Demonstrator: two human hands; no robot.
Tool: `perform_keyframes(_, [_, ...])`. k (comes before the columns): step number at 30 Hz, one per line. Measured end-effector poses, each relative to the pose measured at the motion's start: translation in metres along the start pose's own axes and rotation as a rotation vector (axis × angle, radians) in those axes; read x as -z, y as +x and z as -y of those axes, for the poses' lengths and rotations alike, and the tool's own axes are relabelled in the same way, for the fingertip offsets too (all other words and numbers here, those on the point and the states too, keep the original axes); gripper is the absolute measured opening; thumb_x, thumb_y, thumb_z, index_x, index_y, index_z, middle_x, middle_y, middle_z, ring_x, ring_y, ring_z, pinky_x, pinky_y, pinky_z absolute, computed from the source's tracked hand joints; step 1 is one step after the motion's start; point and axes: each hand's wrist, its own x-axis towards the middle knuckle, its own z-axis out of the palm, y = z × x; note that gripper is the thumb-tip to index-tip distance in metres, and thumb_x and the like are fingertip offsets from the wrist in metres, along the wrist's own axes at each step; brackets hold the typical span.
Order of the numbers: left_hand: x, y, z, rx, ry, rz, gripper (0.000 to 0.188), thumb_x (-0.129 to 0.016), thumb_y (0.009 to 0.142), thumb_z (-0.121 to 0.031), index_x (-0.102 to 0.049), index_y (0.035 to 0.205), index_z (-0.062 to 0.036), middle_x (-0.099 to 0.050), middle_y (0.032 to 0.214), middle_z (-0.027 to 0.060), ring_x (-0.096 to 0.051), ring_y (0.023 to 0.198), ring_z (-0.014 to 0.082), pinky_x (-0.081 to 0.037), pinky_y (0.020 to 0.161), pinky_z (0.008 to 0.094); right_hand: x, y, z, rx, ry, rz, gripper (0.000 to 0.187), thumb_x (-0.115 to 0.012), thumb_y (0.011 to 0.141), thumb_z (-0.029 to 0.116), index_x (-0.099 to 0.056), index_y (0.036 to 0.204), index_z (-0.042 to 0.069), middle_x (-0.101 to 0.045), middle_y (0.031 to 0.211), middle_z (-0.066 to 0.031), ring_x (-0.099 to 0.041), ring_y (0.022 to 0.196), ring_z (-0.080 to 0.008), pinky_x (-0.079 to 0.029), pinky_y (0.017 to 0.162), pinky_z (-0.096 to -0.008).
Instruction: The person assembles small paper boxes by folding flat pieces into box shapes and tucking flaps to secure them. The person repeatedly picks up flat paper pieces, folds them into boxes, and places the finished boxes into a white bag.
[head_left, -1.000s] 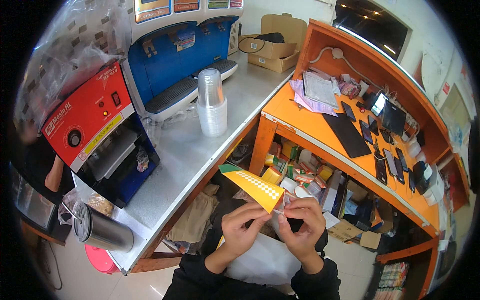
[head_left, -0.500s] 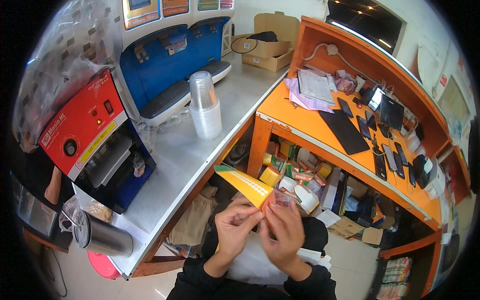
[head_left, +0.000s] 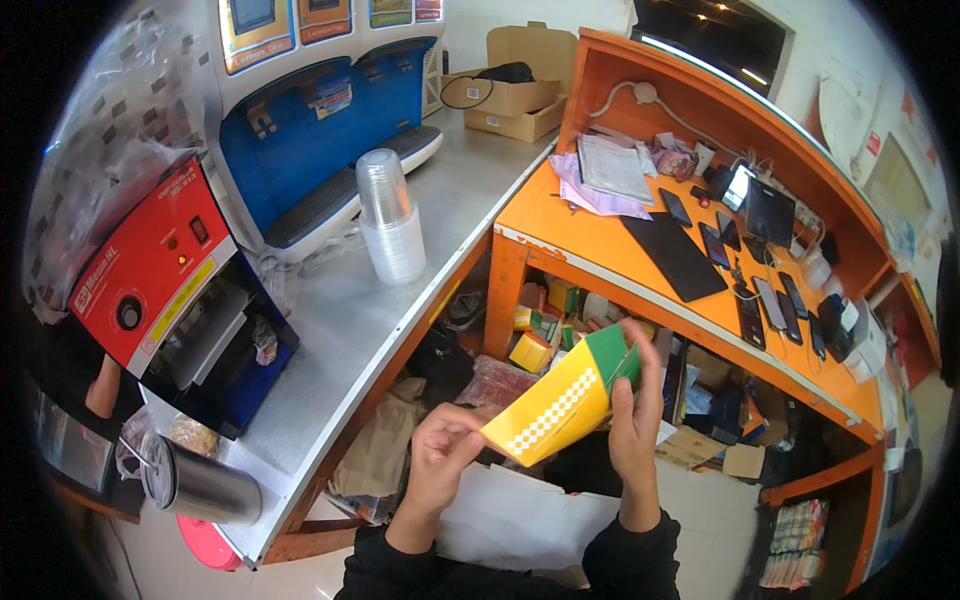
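Note:
Above my lap I hold a yellow cardboard food box [head_left: 555, 405] with a green end and a row of white diamonds on its side. It is tilted, its green end up to the right. My left hand [head_left: 440, 455] pinches the lower left corner between thumb and fingers. My right hand [head_left: 638, 430] grips the green end, thumb on the near side and fingers behind it. Beneath the box, white paper sheets [head_left: 525, 525] lie across my lap.
At left, a steel counter [head_left: 340, 330] carries a red sealing machine [head_left: 140, 270], stacked plastic cups [head_left: 390, 235] and a metal tumbler [head_left: 205, 480]. Phones lie on the orange desk [head_left: 590, 240] at right. Folded yellow-green boxes [head_left: 530, 352] pile beneath it. Another person's arm [head_left: 103, 388] shows far left.
The box has turned, its green end swinging from upper left to upper right. My right hand has moved right to that end, and my left hand now pinches the opposite corner.

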Motion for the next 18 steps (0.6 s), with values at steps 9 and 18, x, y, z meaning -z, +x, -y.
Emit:
perform_keyframes(9, [0.004,0.027,-0.019,0.000,0.255,-0.090,0.015,-0.052,0.091,-0.014,-0.051,0.101,-0.0029,-0.056,0.107,0.0128,-0.053,0.100,0.0163,-0.039,0.090,0.0297,0.001,-0.024,0.002,-0.208,0.294,-0.008,0.011,-0.055,0.090,0.010,-0.055,0.095,0.001,-0.059,0.087,-0.0041,-0.054,0.079,-0.0110,-0.043,0.073,-0.0234])
perform_keyframes(18, [-0.039,0.041,-0.031,-0.292,1.069,-0.078,0.021,-0.066,0.078,-0.014,-0.058,0.096,-0.0054,-0.059,0.090,0.0082,-0.050,0.087,0.0262,-0.035,0.080,0.0365,-0.025,-0.037,0.018,0.432,-0.148,0.018,0.028,-0.071,0.066,-0.001,-0.068,0.093,0.008,-0.060,0.081,-0.0076,-0.059,0.076,-0.0233,-0.050,0.069,-0.0343])
